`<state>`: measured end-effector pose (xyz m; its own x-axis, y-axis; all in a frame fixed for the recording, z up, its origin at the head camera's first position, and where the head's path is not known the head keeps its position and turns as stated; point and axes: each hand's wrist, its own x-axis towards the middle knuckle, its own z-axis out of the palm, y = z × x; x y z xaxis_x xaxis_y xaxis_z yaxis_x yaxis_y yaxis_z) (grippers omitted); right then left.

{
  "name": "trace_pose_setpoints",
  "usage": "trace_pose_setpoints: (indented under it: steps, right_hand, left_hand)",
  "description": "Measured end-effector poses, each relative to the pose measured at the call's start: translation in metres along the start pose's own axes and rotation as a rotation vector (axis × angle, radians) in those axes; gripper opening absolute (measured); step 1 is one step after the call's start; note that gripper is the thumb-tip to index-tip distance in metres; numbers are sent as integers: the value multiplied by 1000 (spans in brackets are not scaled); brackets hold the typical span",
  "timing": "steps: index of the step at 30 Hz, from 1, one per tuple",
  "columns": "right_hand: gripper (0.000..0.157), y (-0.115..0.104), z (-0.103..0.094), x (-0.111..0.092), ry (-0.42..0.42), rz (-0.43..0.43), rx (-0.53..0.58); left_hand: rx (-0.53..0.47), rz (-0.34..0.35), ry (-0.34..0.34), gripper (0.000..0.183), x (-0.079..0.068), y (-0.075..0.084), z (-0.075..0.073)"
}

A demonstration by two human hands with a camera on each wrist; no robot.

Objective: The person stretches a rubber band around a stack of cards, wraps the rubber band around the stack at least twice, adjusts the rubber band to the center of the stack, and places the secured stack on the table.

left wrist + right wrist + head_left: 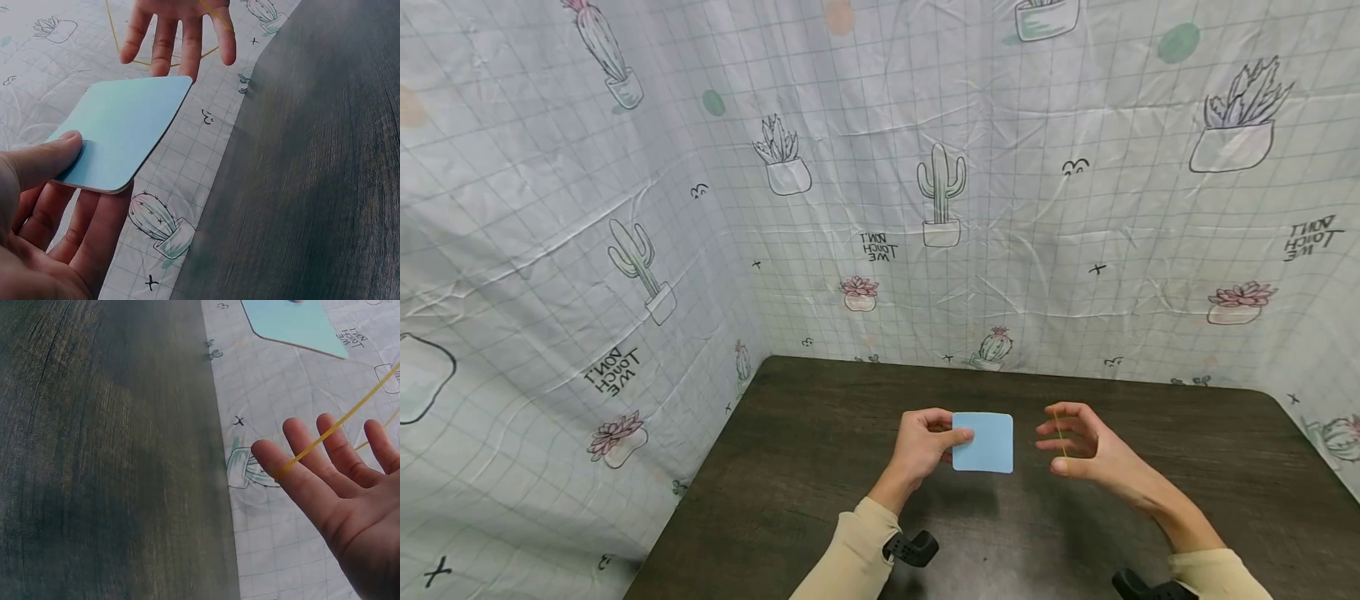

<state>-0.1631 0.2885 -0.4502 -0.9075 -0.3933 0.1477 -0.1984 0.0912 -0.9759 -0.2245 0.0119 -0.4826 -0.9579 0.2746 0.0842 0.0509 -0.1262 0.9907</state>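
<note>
My left hand [919, 448] pinches a light blue square card [987, 443] with rounded corners, thumb on top and fingers underneath. In the left wrist view the card [128, 131] is tilted and shows a thin edge; whether it is one card or several together, I cannot tell. To the right of it, my right hand [1088, 446] is apart from the card, fingers spread. A thin yellow rubber band [337, 425] is stretched across those spread fingers and the thumb. Both hands are above the dark table.
Below the hands lies a dark wood-grain table [820, 417]. A white cloth [865, 183] printed with cacti and grid lines hangs behind it and at both sides. Black straps with wrist cameras [912, 548] sit over the sleeves.
</note>
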Motion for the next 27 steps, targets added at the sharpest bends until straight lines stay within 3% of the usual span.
trace_pose_setpoints:
  steps: [6,15,27]
  right_hand:
    - [57,-5,3,7,-6,33,-41]
    - [66,-13,11,21,-42,97,-79]
    - [67,-5,26,32,-83,87,-72]
  left_hand:
    - [44,-13,-41,16,1,2,2]
    - [121,33,-79,14,4,6,11]
    - [20,45,-113,14,0,14,20]
